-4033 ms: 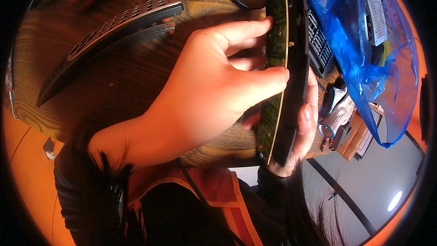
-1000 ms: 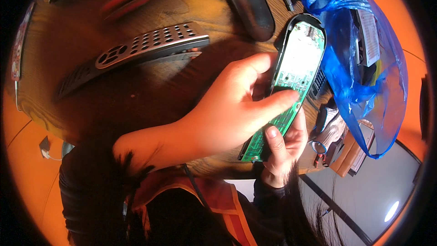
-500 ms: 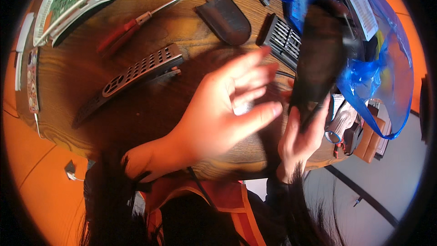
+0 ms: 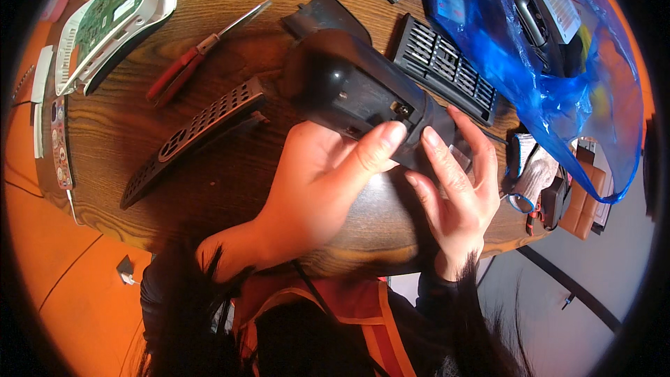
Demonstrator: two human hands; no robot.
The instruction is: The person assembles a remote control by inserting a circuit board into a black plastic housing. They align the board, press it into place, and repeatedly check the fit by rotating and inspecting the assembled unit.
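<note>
A black plastic device (image 4: 349,73) with a glossy rounded end and a small recess holding a metal part is held tilted over the table. My left hand (image 4: 317,188) grips it from below, thumb pressed along its near edge by the recess. At its other end, the fingers of my right hand (image 4: 460,192) close around the dark narrow part. A flat black cover (image 4: 328,14) lies just behind the device, partly hidden by it. To the left rests a long faceplate (image 4: 202,129) with rows of holes, and beyond it a red-handled screwdriver (image 4: 185,73).
A black bit case (image 4: 447,63) with several bits lies at the right, against a blue plastic bag (image 4: 488,35) full of items. A work glove (image 4: 534,171) is at the right edge. A white housing with a green circuit board (image 4: 115,10) stands far left on the wooden table (image 4: 230,195).
The black device has swung from upright in my right hand down to the left. My left hand, empty before, has taken hold of it, and the recess has come into view.
</note>
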